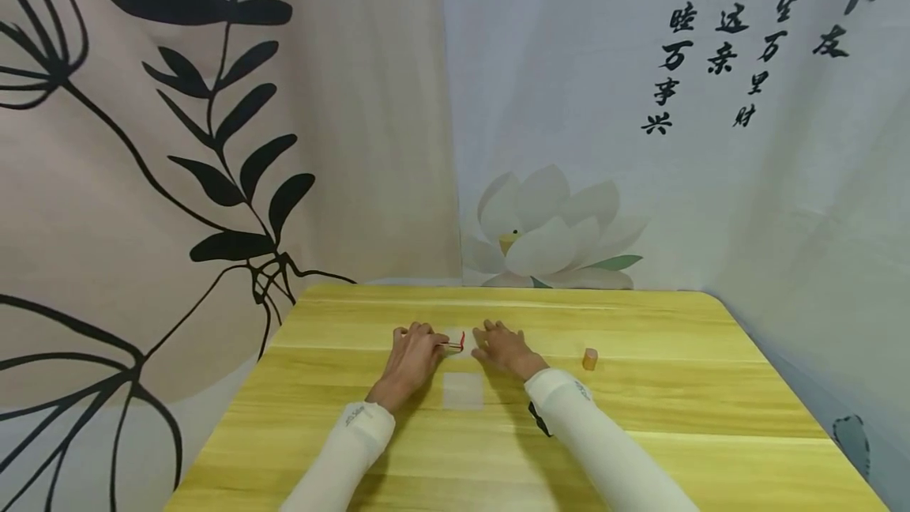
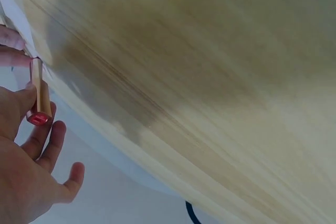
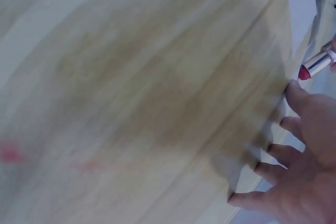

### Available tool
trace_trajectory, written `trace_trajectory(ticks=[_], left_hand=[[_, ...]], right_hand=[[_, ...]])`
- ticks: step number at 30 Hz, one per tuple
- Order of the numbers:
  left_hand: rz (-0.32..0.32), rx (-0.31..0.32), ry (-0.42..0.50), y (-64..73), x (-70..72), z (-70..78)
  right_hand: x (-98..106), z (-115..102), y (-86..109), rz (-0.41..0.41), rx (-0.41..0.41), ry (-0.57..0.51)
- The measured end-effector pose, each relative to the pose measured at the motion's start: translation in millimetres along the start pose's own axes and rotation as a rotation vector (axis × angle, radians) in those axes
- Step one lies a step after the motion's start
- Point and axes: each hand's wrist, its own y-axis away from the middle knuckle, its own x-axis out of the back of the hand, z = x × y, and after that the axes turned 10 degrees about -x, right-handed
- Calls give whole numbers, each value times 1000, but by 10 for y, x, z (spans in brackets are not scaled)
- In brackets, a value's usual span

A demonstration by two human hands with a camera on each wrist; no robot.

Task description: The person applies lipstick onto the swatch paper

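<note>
Gap between left hand [image 1: 412, 358] and right hand [image 1: 506, 348]: narrow, obstructed by the lipstick [image 1: 452, 345], its red tip near the right hand. Between left sleeve [image 1: 340, 457] and right sleeve [image 1: 611, 449]: lane passable up the table [image 1: 682, 417] to a flat sheet [image 1: 463, 391]. Right of right sleeve: broad room, cap [image 1: 590, 359] in the way. Left of left sleeve: passage to the table's edge. Beyond both hands: bare strip, bounded by the curtain [image 1: 384, 101].
</note>
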Motion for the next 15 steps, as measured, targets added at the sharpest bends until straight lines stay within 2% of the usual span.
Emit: trace_trajectory(ticks=[7,15], left_hand=[[13,-12,32,45,3,24],[31,-18,28,81,1,35]], right_hand=[[-19,19,-2,3,5,-3],[-38,28,-26,21,15,24]])
